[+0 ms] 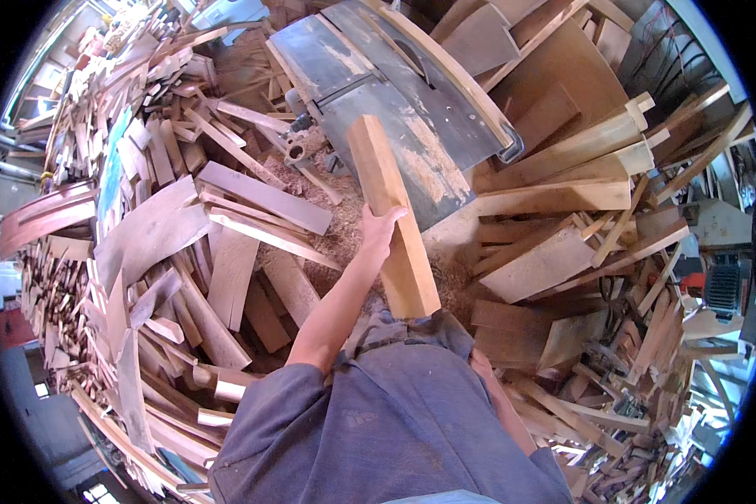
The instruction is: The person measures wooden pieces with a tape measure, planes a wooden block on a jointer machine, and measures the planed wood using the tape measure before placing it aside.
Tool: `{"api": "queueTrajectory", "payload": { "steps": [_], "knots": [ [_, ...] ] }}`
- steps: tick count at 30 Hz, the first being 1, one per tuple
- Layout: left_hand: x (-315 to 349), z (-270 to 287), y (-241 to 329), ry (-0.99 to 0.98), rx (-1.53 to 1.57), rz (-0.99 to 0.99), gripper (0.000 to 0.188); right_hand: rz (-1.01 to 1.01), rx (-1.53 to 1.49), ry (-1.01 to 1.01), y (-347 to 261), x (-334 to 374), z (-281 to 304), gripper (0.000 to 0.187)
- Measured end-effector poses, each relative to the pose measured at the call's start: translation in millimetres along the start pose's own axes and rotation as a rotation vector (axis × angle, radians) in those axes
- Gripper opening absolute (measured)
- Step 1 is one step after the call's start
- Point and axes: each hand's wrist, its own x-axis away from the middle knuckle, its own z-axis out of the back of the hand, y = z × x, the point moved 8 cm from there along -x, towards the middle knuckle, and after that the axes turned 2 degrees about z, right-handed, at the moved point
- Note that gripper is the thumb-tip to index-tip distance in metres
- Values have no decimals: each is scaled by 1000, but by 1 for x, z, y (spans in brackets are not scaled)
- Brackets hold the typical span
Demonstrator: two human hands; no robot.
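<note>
Holding the thick wooden beam (378, 164) in front of our waist, we have the left hand (381, 228) wrapped on it near the middle; this grip is clamped on the wood. For the right hand we cannot tell, because only the right forearm (504, 399) shows clearly, beside the shirt. We expect the beam to be stiff, rather heavy for one hand and not fragile; its flat, smooth-looking faces may slide a little. The middle seems a good place to take hold, with support near the lower end. The far end appears over the edge of the grey machine bed (386, 99), but we cannot tell if they touch. The most room for moving seems to be above this bed, until the wooden fence (461, 74). On the left, loose boards (265, 197) and a metal fitting (296, 153) are near; on the right, piled planks (554, 197) limit a wide swing.
</note>
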Motion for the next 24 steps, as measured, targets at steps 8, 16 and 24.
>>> {"api": "queueTrajectory", "payload": {
  "steps": [8, 16, 24],
  "knots": [
    [20, -15, 6, 112, -423, -38, 108, -98, 1207, -36, -17, -9, -25, 18],
    [45, -5, -58, 18, -417, -260, 88, -23, 1333, 73, 3, -38, -17, 13],
    [111, -15, -113, -421, 149, -17, 72, -169, 1276, 132, -6, -11, -11, 13]
  ]
}}
